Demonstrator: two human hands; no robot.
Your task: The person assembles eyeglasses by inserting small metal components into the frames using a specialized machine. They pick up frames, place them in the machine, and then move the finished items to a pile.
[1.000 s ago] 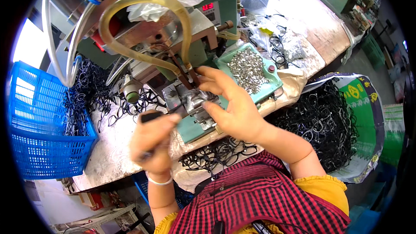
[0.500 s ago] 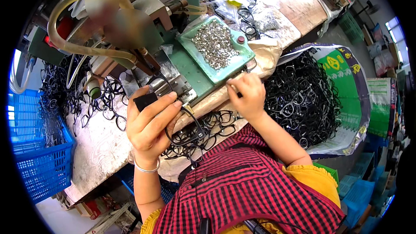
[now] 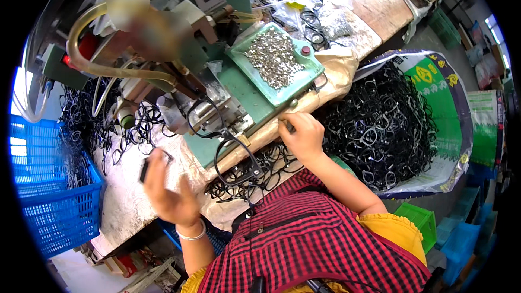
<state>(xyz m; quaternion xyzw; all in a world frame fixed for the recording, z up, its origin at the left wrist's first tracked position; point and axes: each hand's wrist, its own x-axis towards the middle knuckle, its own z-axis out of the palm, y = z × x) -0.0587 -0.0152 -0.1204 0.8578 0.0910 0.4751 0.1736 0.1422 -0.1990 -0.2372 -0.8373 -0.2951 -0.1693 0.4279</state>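
Head view showed the left hand spread, the right hand curled, contents untellable, and a thin black plastic-looking eyeglass frame I judged light, springy, best pinched by the rim.

Blurred left hand and blurred upper machine part

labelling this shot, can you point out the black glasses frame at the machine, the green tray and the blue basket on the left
black glasses frame (image 3: 226, 135), head view, on its bridge
green tray (image 3: 313, 65), head view, on its right corner
blue basket (image 3: 61, 216), head view, on its front wall
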